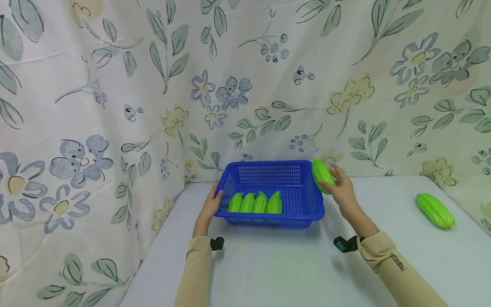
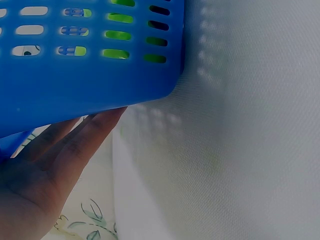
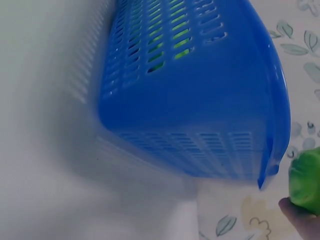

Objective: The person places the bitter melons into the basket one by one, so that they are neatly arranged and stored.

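Note:
A blue plastic basket stands on the table, with several green ridged gourds side by side in its left front part. My left hand holds the basket's left rim; in the left wrist view its fingers lie along the outside of the wall. At the right rim, my right hand grips another green gourd, held upright and tilted between thumb and fingers. Only part of that gourd shows at the edge of the right wrist view. Whether it touches the rim, I cannot tell.
One more green gourd lies on the white table, far to the right. A floral curtain hangs behind the table and along its left side, close to the basket's back.

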The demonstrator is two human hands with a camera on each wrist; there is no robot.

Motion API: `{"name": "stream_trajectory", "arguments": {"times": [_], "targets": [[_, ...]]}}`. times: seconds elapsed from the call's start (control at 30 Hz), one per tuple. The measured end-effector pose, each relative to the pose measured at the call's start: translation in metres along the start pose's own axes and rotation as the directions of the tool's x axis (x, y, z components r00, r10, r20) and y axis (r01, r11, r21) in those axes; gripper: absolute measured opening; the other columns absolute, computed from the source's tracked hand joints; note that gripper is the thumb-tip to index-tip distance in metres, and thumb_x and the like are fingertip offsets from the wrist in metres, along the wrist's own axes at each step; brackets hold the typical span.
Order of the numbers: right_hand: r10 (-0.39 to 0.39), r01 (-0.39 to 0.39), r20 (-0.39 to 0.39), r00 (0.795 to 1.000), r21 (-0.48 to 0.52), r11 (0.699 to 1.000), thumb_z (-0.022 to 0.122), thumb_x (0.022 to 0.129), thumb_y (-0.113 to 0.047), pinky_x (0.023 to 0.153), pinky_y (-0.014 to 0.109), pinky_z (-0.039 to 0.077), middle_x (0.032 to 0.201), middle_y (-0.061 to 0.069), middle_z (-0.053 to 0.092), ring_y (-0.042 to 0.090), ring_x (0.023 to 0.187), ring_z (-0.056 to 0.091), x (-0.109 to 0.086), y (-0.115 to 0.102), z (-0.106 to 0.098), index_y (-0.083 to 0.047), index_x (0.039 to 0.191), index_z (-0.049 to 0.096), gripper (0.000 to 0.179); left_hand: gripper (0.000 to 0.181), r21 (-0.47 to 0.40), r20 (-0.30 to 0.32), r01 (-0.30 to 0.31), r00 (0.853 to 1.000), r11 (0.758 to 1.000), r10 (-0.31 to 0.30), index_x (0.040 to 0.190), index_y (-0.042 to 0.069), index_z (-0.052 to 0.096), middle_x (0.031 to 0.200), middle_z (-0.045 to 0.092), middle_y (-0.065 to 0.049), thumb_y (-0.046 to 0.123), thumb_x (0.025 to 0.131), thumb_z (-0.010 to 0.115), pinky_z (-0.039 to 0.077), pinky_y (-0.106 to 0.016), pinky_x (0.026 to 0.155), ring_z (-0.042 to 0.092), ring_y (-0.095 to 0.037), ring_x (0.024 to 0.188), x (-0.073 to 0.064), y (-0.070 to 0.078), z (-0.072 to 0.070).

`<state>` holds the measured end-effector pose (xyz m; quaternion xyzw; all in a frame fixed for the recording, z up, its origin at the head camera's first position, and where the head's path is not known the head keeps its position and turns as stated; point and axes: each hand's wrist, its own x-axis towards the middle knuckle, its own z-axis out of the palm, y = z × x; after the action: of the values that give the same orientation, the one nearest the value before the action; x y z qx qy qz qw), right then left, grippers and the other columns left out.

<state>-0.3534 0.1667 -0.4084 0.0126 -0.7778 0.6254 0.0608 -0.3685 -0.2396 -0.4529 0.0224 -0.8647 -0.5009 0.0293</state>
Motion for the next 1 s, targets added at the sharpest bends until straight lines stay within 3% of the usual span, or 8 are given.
{"name": "stream_trajectory", "arguments": {"times": [0.27, 0.5, 0.73, 1.0], "targets": [[-0.011, 0.009, 0.031, 0.999, 0.046, 0.999, 0.060, 0.097, -0.012, 0.119, 0.055, 0.026, 0.163, 0.018, 0.017, 0.042, 0.149, 0.021, -0.001, -0.007, 0.013, -0.018, 0.158, 0.007, 0.081, 0.054, 0.011, -0.001, 0.002, 1.000, 1.000, -0.002, 0.157, 0.017, 0.018, 0.163, 0.017, -0.019, 0.027, 0.107, 0.035, 0.016, -0.066, 0.118, 0.016, -0.046, 0.149, 0.002, -0.002, -0.001], [-0.012, 0.010, 0.049, 0.999, 0.041, 0.999, 0.059, 0.097, -0.013, 0.118, 0.053, 0.029, 0.163, 0.016, 0.019, 0.042, 0.147, 0.026, 0.000, -0.010, 0.024, -0.016, 0.158, 0.008, 0.080, 0.057, -0.004, -0.011, -0.043, 0.999, 0.999, 0.043, 0.157, 0.021, 0.019, 0.163, 0.019, -0.017, 0.041, 0.105, 0.034, 0.018, -0.070, 0.114, 0.018, -0.047, 0.147, 0.003, -0.006, 0.000], [-0.025, 0.022, 0.058, 0.998, 0.060, 0.998, 0.060, 0.097, -0.014, 0.118, 0.051, 0.031, 0.163, 0.017, 0.021, 0.041, 0.147, 0.027, 0.004, -0.008, 0.034, -0.015, 0.158, 0.009, 0.080, 0.054, -0.004, 0.007, 0.005, 1.000, 1.000, -0.005, 0.157, 0.017, 0.018, 0.164, 0.016, -0.017, 0.025, 0.107, 0.036, 0.016, -0.064, 0.118, 0.016, -0.044, 0.150, 0.002, -0.001, 0.000], [-0.011, 0.007, 0.073, 0.997, 0.064, 0.998, 0.062, 0.096, -0.013, 0.119, 0.049, 0.030, 0.162, 0.017, 0.024, 0.039, 0.149, 0.025, 0.005, -0.010, 0.047, -0.013, 0.158, 0.011, 0.080, 0.055, -0.009, 0.006, 0.012, 1.000, 1.000, -0.012, 0.158, 0.018, 0.017, 0.163, 0.017, -0.017, 0.027, 0.107, 0.036, 0.016, -0.065, 0.118, 0.016, -0.044, 0.149, 0.001, 0.000, -0.001]]}}
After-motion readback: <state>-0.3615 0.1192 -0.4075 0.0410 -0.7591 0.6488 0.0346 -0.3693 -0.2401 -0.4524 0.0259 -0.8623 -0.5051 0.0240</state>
